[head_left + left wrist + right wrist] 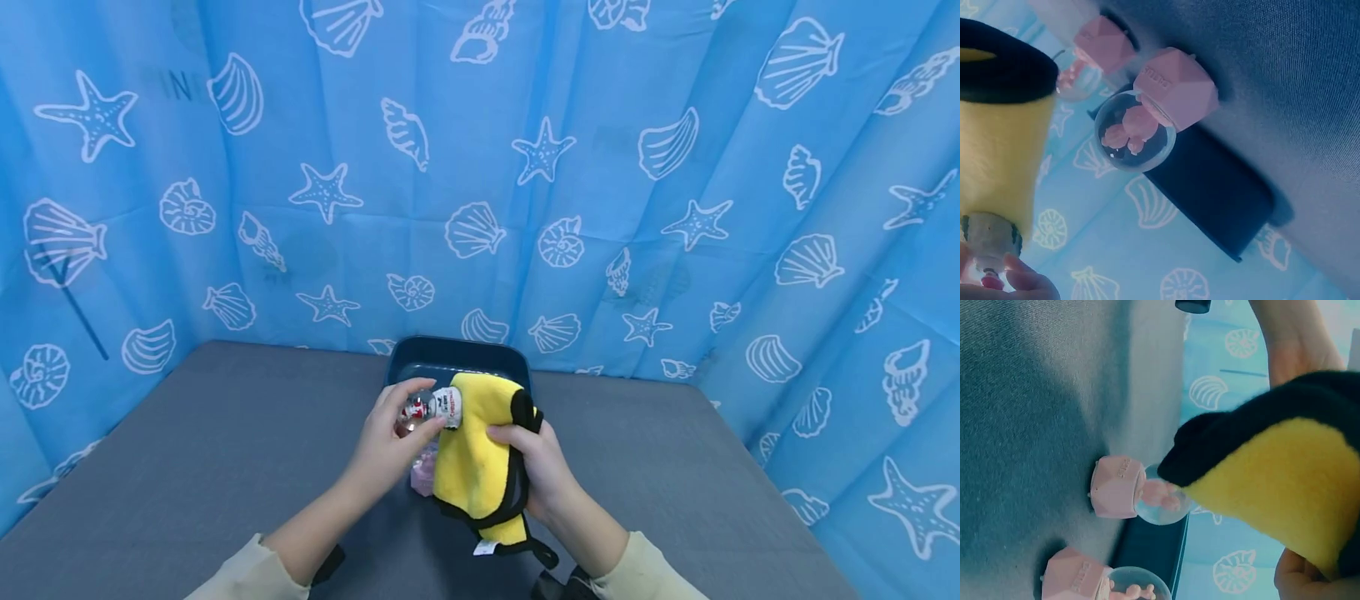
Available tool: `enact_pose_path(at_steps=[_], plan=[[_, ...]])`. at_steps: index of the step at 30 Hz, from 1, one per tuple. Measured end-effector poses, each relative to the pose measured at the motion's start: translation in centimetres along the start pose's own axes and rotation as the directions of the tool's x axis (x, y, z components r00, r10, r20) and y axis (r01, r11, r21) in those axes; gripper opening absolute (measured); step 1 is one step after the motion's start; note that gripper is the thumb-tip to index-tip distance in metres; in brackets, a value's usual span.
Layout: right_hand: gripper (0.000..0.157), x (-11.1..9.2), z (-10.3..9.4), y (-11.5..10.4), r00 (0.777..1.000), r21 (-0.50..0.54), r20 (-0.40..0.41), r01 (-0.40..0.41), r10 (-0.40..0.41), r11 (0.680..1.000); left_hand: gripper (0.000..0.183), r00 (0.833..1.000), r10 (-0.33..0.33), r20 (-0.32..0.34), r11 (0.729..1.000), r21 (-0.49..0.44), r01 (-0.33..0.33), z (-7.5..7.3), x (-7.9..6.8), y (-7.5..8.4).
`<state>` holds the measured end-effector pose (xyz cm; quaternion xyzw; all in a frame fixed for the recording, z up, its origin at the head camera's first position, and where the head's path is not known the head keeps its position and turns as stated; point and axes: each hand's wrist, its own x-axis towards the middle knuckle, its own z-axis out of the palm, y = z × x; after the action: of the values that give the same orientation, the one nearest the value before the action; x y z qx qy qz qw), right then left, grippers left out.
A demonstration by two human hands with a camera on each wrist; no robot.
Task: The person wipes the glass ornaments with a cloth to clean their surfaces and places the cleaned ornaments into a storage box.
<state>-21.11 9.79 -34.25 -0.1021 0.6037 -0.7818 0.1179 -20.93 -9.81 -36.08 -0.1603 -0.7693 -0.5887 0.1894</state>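
Note:
My left hand [393, 433] grips a small snow globe [416, 410] by its clear dome, tipped sideways so its white lettered base points right. A yellow cloth [476, 450] with black edging is held in my right hand [543, 467], thumb on top. The cloth lies right against the globe's base in the head view and hangs down to a white tag. Below my left hand a pink snow globe [423, 473] shows partly, the cloth covering some of it. The left wrist view has two snow globes with pink faceted bases [1175, 87] standing on the table.
A dark blue bin [457, 350] stands at the back of the grey table [300, 417], behind both hands. A blue curtain [480, 167] with white shells and starfish hangs around the table's far side and flanks.

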Motion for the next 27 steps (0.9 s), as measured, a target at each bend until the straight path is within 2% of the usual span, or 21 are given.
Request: enact_pose_path(at_steps=[3,7,10,15,22,25,27], plan=[[0.025,-0.02,-0.31,-0.33,1.0,0.024,-0.01,-0.006,0.006,1.0,0.048,1.0,-0.025,0.008,0.999,-0.039,0.026,-0.11,0.02,0.1],[0.02,0.35,-0.54,-0.61,0.997,0.067,-0.073,0.003,0.002,0.998,0.054,0.996,-0.086,0.025,0.989,-0.119,0.088,-0.07,0.09,0.38],[0.022,0.66,-0.39,-0.47,0.998,0.078,-0.067,-0.009,0.014,0.997,0.058,0.993,-0.112,0.028,0.98,-0.163,0.115,0.08,0.09,0.56],[0.027,0.63,0.0,0.14,0.999,0.079,-0.001,-0.035,0.035,0.996,0.057,0.995,-0.1,0.008,0.987,-0.123,0.1,0.28,0.09,0.72],[0.022,0.34,-0.1,0.26,0.998,0.111,0.016,-0.062,0.061,0.992,0.056,0.998,-0.062,-0.003,0.997,-0.047,0.062,0.16,0.21,0.3],[0.018,0.09,-0.43,0.03,0.996,0.125,0.043,-0.087,0.083,0.988,0.058,0.998,-0.066,0.004,0.996,-0.054,0.066,0.11,0.32,0.29],[0.016,-0.13,-0.78,-0.18,0.994,0.129,0.058,-0.104,0.098,0.986,0.06,0.996,-0.093,0.013,0.991,-0.092,0.094,0.07,0.54,0.32]])
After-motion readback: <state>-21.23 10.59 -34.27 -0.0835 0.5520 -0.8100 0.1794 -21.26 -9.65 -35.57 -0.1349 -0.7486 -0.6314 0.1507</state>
